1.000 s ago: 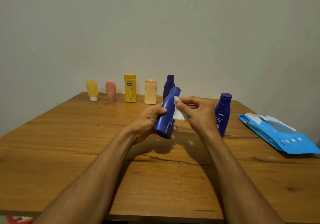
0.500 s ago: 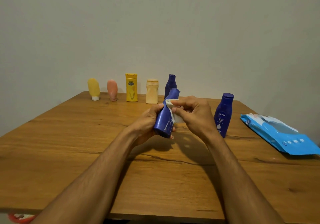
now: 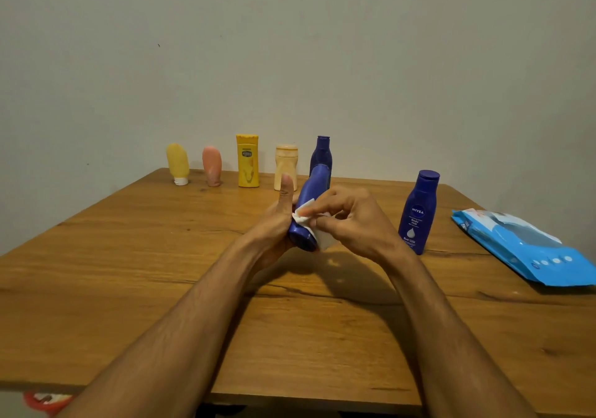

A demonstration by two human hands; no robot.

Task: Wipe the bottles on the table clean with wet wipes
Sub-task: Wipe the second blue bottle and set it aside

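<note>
My left hand (image 3: 274, 224) was wrapped around the lower body of the blue bottle (image 3: 311, 206), with the thumb standing straight up beside it, and it held the bottle off the table (image 3: 129, 272), tilted so the cap end leaned away from me and its base pointed back toward me. My right hand (image 3: 351, 224) was closed on a folded white wet wipe (image 3: 306, 216), the fingertips pinching it flat against the bottle's side near the base; part of the wipe hung down under that hand. The two hands sat close together, meeting at the bottle, above the middle of the table.

Just to the right of my right hand a dark blue Nivea bottle (image 3: 418, 212) stood upright on the table, apart from the hand. Further right, near the table's edge, the blue wipes pack (image 3: 529, 250) lay flat.

Along the far edge, by the wall (image 3: 290, 46), a row of bottles stood upright. From left to right I saw a yellow tube (image 3: 177, 163) on its white cap, a pink tube (image 3: 212, 166), a taller yellow bottle (image 3: 247, 160), a cream bottle (image 3: 286, 166) and a dark blue bottle (image 3: 321, 154). The held bottle partly covered that last one from my view. A red object (image 3: 46, 401) showed below the near left corner of the table; I could not tell what it was.
</note>
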